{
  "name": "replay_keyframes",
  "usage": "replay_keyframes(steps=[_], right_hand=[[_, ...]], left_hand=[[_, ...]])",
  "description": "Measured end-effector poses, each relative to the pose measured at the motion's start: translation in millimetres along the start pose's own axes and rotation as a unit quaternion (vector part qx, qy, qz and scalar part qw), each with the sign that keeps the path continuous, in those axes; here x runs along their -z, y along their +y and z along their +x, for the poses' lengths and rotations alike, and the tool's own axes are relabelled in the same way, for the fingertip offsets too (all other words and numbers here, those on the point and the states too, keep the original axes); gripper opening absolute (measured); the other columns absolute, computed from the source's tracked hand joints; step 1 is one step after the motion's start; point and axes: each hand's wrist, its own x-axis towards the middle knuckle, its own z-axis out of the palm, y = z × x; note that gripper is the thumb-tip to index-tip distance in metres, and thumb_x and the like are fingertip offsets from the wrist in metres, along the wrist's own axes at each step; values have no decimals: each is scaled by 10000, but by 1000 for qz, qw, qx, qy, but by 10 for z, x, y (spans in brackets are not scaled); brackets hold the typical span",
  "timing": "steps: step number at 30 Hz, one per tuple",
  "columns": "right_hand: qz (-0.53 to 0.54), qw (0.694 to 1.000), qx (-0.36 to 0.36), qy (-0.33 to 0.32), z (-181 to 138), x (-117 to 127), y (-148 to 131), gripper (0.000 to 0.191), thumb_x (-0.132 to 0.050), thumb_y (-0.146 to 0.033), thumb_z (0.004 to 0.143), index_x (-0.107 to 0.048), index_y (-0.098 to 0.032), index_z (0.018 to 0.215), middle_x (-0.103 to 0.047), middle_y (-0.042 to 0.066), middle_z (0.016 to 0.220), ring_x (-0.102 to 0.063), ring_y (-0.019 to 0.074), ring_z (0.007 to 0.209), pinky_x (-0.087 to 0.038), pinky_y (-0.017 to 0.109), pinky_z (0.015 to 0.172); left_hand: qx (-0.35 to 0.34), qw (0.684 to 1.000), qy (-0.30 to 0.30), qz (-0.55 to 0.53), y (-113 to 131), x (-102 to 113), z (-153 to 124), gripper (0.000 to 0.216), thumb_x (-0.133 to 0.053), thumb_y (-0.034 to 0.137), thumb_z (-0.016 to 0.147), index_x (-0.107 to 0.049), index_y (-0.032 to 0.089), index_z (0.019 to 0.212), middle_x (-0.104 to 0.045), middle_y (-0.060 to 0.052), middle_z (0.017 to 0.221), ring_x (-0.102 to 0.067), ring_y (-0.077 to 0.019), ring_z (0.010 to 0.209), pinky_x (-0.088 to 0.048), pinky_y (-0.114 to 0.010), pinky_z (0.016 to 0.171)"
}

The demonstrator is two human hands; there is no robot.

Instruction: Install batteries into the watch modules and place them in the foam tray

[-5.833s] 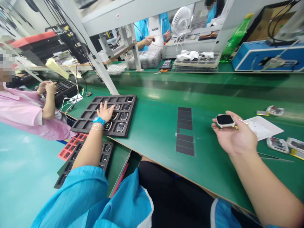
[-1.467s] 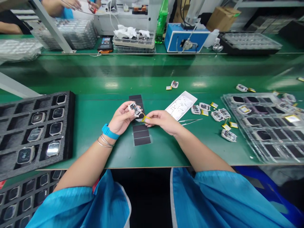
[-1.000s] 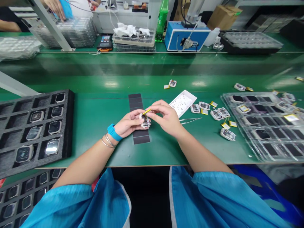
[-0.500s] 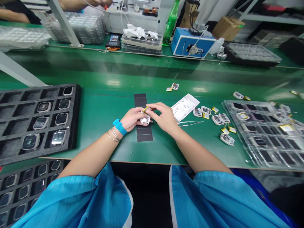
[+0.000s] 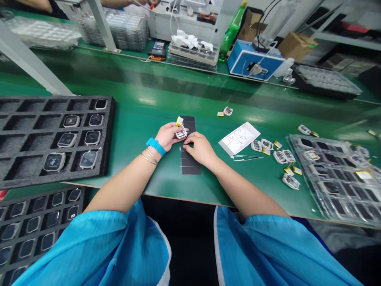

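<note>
My left hand is closed round a small white watch housing with electronics inside. A yellow-edged battery sticks up from its far side, above my thumb. Just to the right, my right hand has thumb and forefinger pinched together, low over a black strip sheet marked by cross lines. Anything between those fingertips is too small to make out. The black sheet lies on the green bench, partly hidden by both hands.
At left stands a black foam tray holding several watches. A white card with tiny parts and tweezers lie right of my hands. Further right are loose watch housings and stacked clear trays. Another person's arm shows behind.
My right hand has left the battery and come down to the black sheet. The housing stays in my left hand, its battery now standing up. The whole view has shifted.
</note>
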Motion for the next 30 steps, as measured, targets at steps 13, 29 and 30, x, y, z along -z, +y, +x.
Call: replay_keyframes(steps=[13,29,30], right_hand=[[50,999,5,-21,-3,-8,3,127,-622,-101,828,-632,-187,734,-567,61,961,-558,223,1006,-434,433,1006],[339,934,-22,115,-232,297,194,189,-765,-335,702,-628,-206,698,-710,6,745,-655,170,727,-534,338,742],[350,931,-27,101,-235,294,194,199,-775,-335,686,-626,-202,698,-707,5,739,-649,164,715,-531,326,720]], left_hand=[[8,999,20,24,28,-50,-55,111,-555,25,782,-570,134,762,-709,-45,708,-657,-136,670,-567,-366,795],[36,989,-70,126,-55,-169,-264,186,-697,90,697,-689,109,882,-681,-42,698,-647,-138,600,-587,-259,542],[39,988,-70,129,-67,-175,-268,186,-699,89,695,-693,107,880,-680,-41,702,-641,-132,598,-588,-255,541]])
